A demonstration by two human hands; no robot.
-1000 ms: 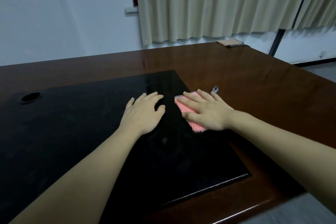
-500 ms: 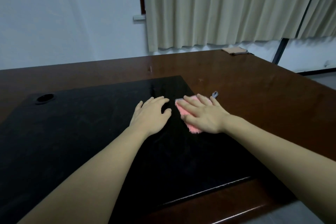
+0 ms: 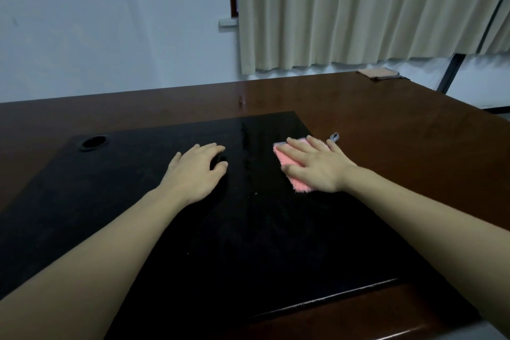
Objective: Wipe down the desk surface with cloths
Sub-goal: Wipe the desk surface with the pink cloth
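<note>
Pink and fluffy, the cloth point(image 3: 292, 167) has slid away from the left hand point(image 3: 197, 171) over the last second; a gap of bare black desk pad point(image 3: 138, 201) now shows between the two hands. I'd judge the wipe is working toward the pad's right edge, where the cloth now lies. The right hand point(image 3: 317, 167) presses it flat with straight, spread fingers. The left hand rests on the pad, fingers relaxed, holding nothing. Much of the brown worktop point(image 3: 414, 146) beyond looks untouched.
</note>
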